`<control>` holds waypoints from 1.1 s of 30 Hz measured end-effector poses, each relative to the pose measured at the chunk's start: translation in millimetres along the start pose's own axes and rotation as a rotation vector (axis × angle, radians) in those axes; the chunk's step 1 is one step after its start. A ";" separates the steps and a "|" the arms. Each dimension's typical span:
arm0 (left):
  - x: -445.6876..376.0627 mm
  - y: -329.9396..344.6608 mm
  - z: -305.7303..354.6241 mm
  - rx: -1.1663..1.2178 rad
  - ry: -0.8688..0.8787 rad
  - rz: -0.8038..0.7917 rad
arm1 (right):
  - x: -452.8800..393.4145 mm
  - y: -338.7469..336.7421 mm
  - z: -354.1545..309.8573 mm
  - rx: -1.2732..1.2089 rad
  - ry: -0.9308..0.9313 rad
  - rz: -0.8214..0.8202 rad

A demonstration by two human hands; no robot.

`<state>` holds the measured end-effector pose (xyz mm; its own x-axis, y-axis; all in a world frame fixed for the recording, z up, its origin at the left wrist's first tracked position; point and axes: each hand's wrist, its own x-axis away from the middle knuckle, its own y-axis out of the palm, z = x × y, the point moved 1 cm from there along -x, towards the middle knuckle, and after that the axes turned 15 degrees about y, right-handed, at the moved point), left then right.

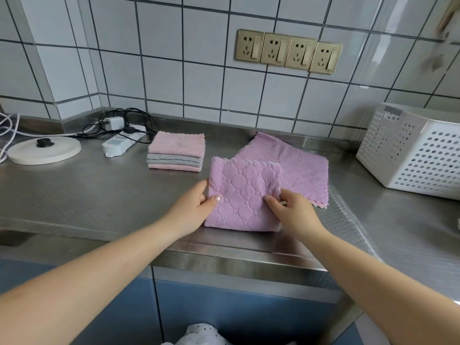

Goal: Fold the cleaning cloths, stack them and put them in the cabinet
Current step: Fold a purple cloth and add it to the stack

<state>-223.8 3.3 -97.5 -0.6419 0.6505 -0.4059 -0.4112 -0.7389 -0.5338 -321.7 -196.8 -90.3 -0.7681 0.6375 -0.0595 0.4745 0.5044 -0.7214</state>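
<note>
A folded purple quilted cloth (242, 192) lies near the front edge of the steel counter (99, 195). My left hand (191, 210) grips its left edge with the thumb on top. My right hand (291, 210) pinches its right edge. Behind it to the right a second purple cloth (298, 168) lies spread flat. Further left stands a stack of folded pink and grey cloths (176, 151). Blue cabinet doors (224, 314) sit under the counter, closed.
A white perforated basket (410, 150) stands at the right. A white power strip (119, 144) with black cables and a round white kettle base (44, 149) lie at the back left. Wall sockets (288, 51) are set in the tiled wall.
</note>
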 end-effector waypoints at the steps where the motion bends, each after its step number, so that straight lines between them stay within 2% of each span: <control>1: -4.4 0.8 -3.8 0.016 -0.030 0.005 | -6.2 1.9 -1.6 0.027 0.039 -0.009; 8: -20.6 1.2 -7.7 -0.242 -0.047 -0.142 | -25.3 8.7 -3.3 0.136 0.176 -0.058; 17: -28.6 4.6 -5.8 -0.457 -0.038 -0.178 | -27.5 10.5 -5.6 0.259 0.058 0.000; 23: -31.5 6.0 -8.2 -0.551 0.004 -0.250 | -30.8 10.1 -4.8 0.250 0.074 -0.033; 26: -32.3 5.1 -11.5 -0.625 0.018 -0.263 | -32.1 6.8 -6.0 0.330 0.069 0.008; 30: -42.2 9.8 -1.0 -0.768 0.187 -0.120 | -31.4 11.0 -26.4 0.387 -0.041 0.112; 33: -54.8 27.1 12.3 -0.709 0.228 -0.204 | -25.5 31.0 -49.9 0.472 -0.113 0.056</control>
<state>-207.8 -54.5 -80.6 -0.4173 0.8388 -0.3497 0.0552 -0.3607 -0.9310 -265.9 -168.4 -76.7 -0.8009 0.5762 -0.1631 0.2902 0.1352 -0.9474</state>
